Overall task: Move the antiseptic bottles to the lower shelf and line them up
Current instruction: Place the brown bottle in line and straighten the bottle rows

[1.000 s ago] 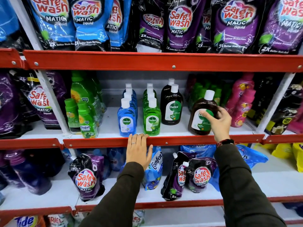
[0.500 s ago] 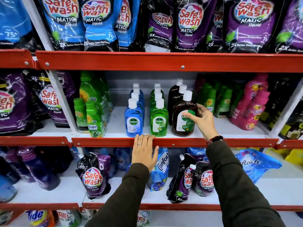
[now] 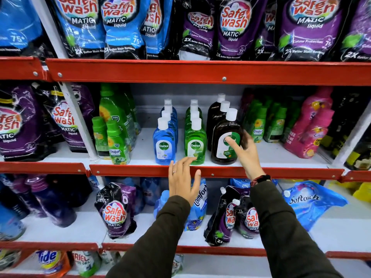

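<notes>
Three rows of Dettol antiseptic bottles stand on the middle shelf (image 3: 130, 170): blue ones (image 3: 163, 145), green ones (image 3: 195, 145) and brown ones. The front brown bottle (image 3: 224, 133) stands upright at the shelf's front, in line with two brown bottles behind it. My right hand (image 3: 244, 155) is at this bottle's right side with its fingers spread, the index finger lying across the label; it no longer wraps the bottle. My left hand (image 3: 181, 181) hovers in front of the red shelf edge below the green row, fingers apart, holding nothing.
Green Comfort bottles (image 3: 117, 145) stand left of the Dettol rows, more green ones (image 3: 259, 129) and pink bottles (image 3: 309, 127) to the right. The lower shelf (image 3: 80, 227) holds Safe Wash pouches (image 3: 116, 211), a Comfort pouch and a blue Softouch pouch (image 3: 309, 201). Pouches fill the top shelf.
My right hand slid the brown bottle left into line before the other brown ones, then loosened its grip. My left hand lifted off the red shelf edge.
</notes>
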The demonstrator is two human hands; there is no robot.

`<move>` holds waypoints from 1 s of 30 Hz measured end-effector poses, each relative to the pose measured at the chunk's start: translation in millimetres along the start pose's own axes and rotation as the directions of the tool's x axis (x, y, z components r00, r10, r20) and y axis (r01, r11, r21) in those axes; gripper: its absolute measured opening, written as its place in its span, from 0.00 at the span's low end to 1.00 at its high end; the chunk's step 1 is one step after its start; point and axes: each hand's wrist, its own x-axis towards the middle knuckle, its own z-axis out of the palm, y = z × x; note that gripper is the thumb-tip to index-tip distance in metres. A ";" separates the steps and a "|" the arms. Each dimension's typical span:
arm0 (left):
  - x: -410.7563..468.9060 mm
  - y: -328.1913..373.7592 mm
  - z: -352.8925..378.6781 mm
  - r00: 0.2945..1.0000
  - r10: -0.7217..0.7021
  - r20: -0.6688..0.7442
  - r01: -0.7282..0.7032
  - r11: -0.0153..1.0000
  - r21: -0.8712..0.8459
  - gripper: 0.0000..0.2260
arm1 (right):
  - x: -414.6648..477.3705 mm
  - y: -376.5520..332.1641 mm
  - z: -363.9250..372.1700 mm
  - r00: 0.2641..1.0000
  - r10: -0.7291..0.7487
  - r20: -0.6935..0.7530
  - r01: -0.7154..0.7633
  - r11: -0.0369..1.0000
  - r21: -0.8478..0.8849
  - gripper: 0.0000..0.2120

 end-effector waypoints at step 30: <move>58.1 82.6 28.3 0.820 -0.250 0.515 0.514 0.716 -0.471 0.29 | -17.2 5.3 -3.3 0.996 0.087 -0.034 -0.084 0.994 0.072 0.20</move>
